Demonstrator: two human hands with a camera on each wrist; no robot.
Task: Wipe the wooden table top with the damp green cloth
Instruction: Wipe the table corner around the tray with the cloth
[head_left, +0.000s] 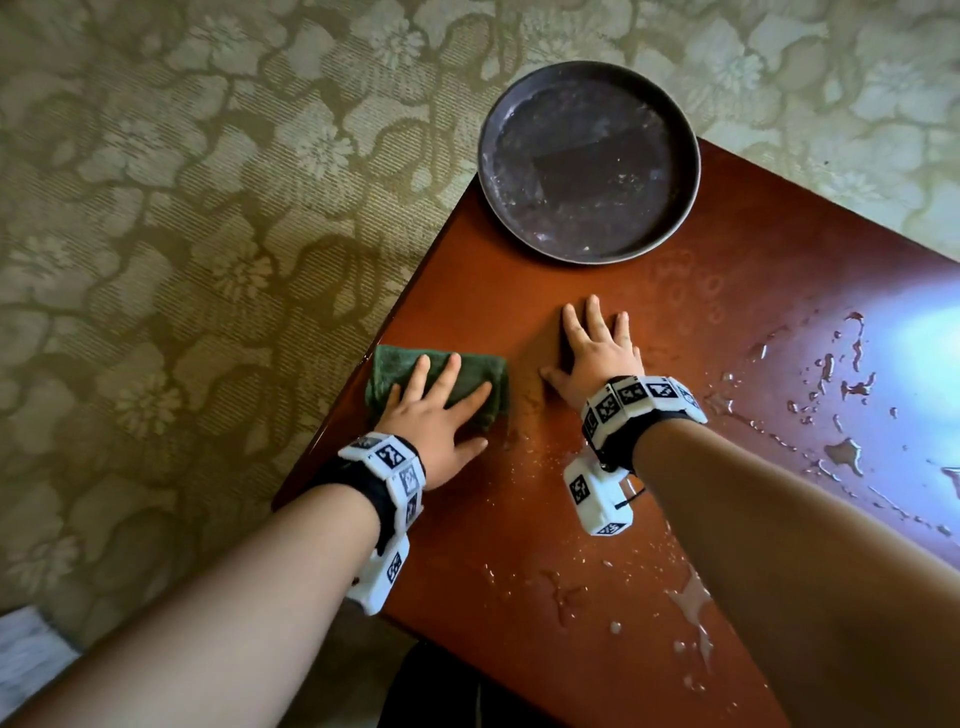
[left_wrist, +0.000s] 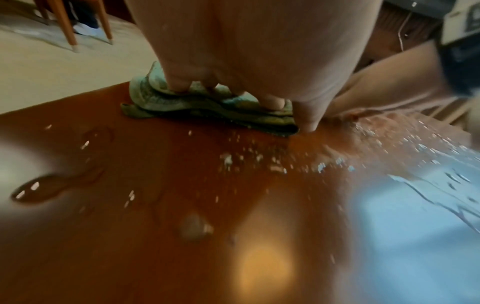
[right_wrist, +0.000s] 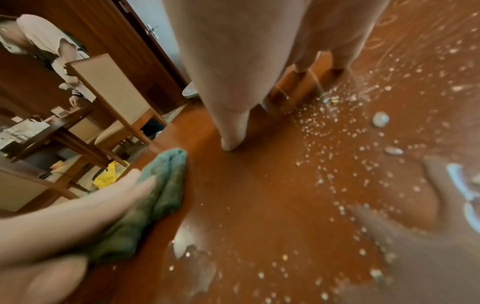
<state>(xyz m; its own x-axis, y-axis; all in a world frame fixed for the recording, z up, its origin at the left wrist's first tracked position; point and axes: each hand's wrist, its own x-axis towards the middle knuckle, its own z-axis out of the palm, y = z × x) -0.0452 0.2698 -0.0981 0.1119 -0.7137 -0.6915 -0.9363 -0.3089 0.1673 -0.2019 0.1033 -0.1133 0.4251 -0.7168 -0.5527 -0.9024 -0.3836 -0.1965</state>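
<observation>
A folded green cloth (head_left: 400, 371) (left_wrist: 166, 102) (right_wrist: 161, 185) lies at the left edge of the reddish wooden table top (head_left: 519, 519). My left hand (head_left: 441, 410) presses flat on it with straight fingers. My right hand (head_left: 597, 348) rests flat on the bare wood just right of the cloth, fingers spread and not touching the cloth. Water drops and puddles (head_left: 847, 452) (left_wrist: 39, 189) (right_wrist: 337, 144) cover the table to the right and toward me.
A round dark metal tray (head_left: 587, 161), wet inside, stands at the table's far corner and overhangs it. A patterned green carpet (head_left: 182, 234) lies to the left. The right wrist view shows wooden chairs (right_wrist: 109, 94) and a person beyond the table.
</observation>
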